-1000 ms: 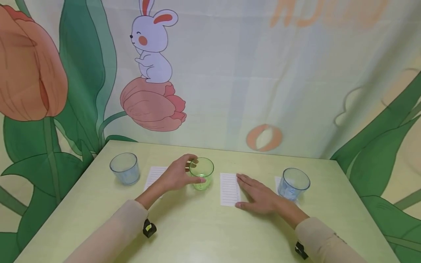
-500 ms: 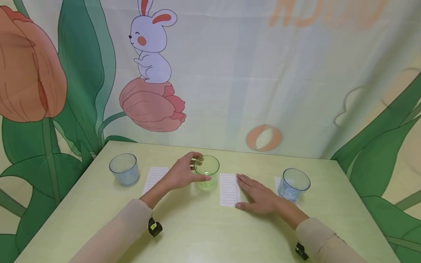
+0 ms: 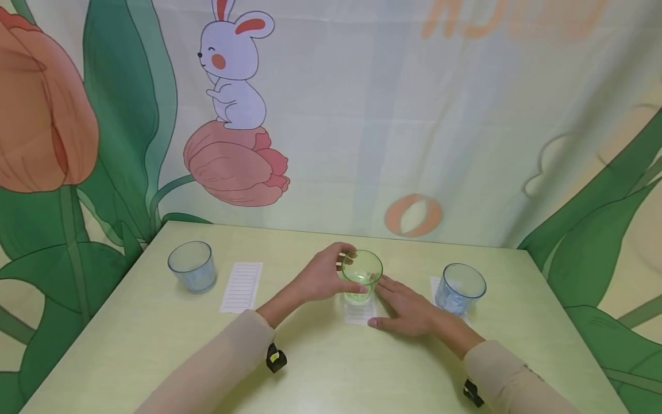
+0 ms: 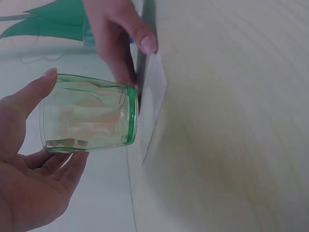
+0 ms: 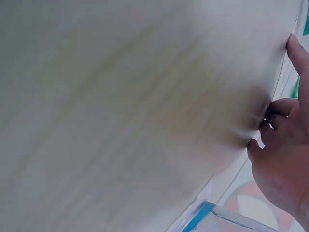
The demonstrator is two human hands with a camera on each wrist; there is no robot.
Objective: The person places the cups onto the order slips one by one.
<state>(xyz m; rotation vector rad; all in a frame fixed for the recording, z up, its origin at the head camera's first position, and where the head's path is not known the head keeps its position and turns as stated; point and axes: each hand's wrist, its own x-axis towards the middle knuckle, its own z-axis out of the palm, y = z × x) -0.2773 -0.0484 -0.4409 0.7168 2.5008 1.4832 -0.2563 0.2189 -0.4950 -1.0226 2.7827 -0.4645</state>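
Observation:
My left hand [image 3: 323, 276] grips a green glass [image 3: 362, 275] near its rim, thumb on one side and fingers on the other. The glass is upright, close over a lined paper slip [image 3: 360, 314] in the middle of the table and covering its upper part in the head view. In the left wrist view the base of the green glass [image 4: 89, 113] is right at the paper slip [image 4: 154, 92]. My right hand [image 3: 405, 306] lies flat with its fingertips at the right edge of that slip. Its thumb rests near the slip's lower corner.
One blue glass [image 3: 192, 267] stands at the table's left side, with a second lined paper slip [image 3: 242, 287] beside it. Another blue glass [image 3: 459, 289] stands on a paper slip to the right. A printed curtain [image 3: 331, 115] hangs behind the table's back edge.
My left hand has carried the green glass to the right, from between the two paper slips to over the middle one. The left slip is now uncovered. My right hand has stayed in place.

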